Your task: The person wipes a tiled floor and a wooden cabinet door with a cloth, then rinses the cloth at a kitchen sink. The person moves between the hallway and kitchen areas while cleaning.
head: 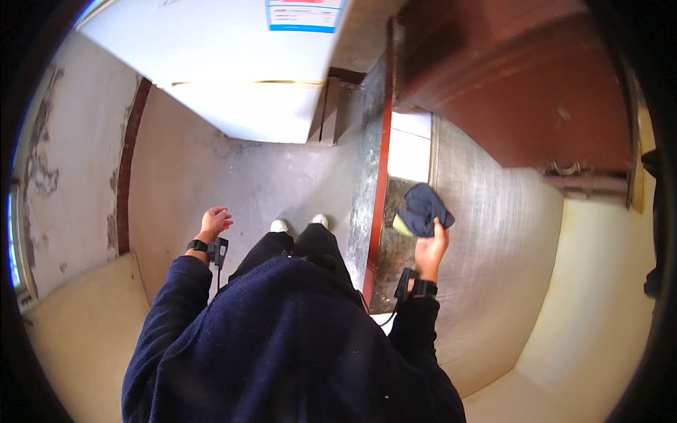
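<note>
My right hand (432,248) is shut on a dark folded cloth item (424,210), which has a yellow-green part (402,226) at its lower left. It is held over the edge of a wide grey surface to my right. The cloth hides part of the fingers. My left hand (216,221) hangs over the floor with nothing in it, its fingers partly curled. Both wrists wear a black strap with a small device and a cable.
A white refrigerator-like cabinet (254,53) stands ahead. A red-edged ledge (378,211) runs along my right, beside the grey surface (492,254). Reddish-brown wooden furniture (550,100) is at the upper right. A wall with peeling paint (79,158) is at the left.
</note>
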